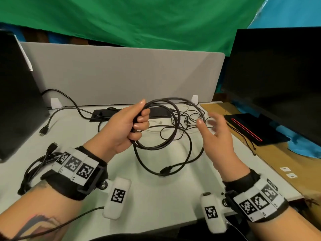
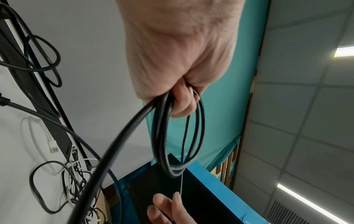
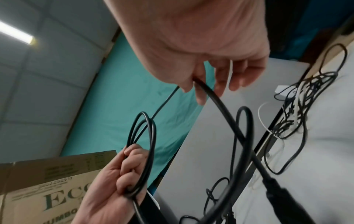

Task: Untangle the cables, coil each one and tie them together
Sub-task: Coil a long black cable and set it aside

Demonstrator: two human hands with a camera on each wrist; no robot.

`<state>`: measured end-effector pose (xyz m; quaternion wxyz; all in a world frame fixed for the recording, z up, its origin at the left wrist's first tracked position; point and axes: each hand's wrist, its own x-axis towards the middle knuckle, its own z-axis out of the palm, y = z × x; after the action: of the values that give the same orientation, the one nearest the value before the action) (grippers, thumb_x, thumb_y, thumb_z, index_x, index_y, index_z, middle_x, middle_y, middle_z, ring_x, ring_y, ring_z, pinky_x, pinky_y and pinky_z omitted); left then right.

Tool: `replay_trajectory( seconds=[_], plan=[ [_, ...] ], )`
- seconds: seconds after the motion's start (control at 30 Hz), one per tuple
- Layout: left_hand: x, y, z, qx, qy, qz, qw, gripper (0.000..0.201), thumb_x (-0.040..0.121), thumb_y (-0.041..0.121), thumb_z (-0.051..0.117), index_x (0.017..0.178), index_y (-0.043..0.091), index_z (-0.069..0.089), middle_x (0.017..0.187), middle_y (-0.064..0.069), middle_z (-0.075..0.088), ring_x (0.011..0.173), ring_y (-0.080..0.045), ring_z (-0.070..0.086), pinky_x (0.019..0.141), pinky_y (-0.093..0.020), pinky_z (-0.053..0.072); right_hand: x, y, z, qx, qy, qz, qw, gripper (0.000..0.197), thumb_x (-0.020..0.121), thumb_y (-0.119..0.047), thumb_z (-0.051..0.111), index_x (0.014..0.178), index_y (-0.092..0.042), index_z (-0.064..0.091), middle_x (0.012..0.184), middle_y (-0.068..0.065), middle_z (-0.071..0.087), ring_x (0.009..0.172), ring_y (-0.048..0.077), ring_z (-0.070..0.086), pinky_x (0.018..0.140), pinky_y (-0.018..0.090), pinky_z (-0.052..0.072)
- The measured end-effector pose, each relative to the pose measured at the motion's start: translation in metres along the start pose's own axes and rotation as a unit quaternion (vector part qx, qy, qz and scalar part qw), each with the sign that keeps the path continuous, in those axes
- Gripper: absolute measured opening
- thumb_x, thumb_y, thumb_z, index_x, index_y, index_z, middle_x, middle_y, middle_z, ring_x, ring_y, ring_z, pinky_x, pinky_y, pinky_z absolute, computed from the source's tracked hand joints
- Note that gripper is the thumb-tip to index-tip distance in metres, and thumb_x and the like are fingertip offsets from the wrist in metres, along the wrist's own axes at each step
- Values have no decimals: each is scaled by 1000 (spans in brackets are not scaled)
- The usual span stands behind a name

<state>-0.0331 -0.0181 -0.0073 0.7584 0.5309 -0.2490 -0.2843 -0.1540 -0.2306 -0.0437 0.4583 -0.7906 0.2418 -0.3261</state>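
My left hand [image 1: 137, 122] grips a coil of black cable [image 1: 152, 148] above the white table [image 1: 156, 197], fingers wrapped round several loops [image 2: 162, 136]. The cable's free length hangs down to a plug [image 1: 166, 170] lying on the table. To the right, my right hand [image 1: 213, 129] is blurred. In the right wrist view one strand of the same cable [image 3: 226, 115] runs out between its thumb and fingers [image 3: 216, 78]. Behind the hands lies a tangle of thin black and white cables [image 1: 187, 119]. A white USB cable [image 2: 51, 145] lies beside it.
A coiled black cable bundle [image 1: 34, 169] lies near my left wrist. An HDMI lead [image 1: 43, 131] trails at left. A grey divider [image 1: 121, 75] closes the back. Dark monitors stand left [image 1: 17, 101] and right [image 1: 278, 84], with a black device [image 1: 248, 131] below the right one.
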Motion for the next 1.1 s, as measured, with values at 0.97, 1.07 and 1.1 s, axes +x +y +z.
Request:
replay_trajectory(
  seconds=[0.97,1.07,1.1],
  plan=[
    [2,-41,26,-199,-25,-53,978,36,103,47,37,83,20,48,72,6,34,55,-5,30,58,-21,41,-30,-9,19,246,-446,149,847,72,95,-56,43,123,8,62,109,28,71,76,36,68,63,31,38],
    [1,-39,29,-200,1,-85,976,36,104,46,38,82,19,49,70,6,35,52,-6,32,53,-20,41,-32,-5,25,262,-380,144,875,44,103,-25,39,112,11,64,102,30,72,73,36,68,62,30,40],
    [1,-39,29,-192,16,-91,977,37,105,45,38,81,19,49,69,6,35,52,-6,32,53,-20,40,-33,-4,27,264,-367,137,881,38,103,-19,39,114,8,65,101,29,72,76,35,68,63,29,42]
  ],
)
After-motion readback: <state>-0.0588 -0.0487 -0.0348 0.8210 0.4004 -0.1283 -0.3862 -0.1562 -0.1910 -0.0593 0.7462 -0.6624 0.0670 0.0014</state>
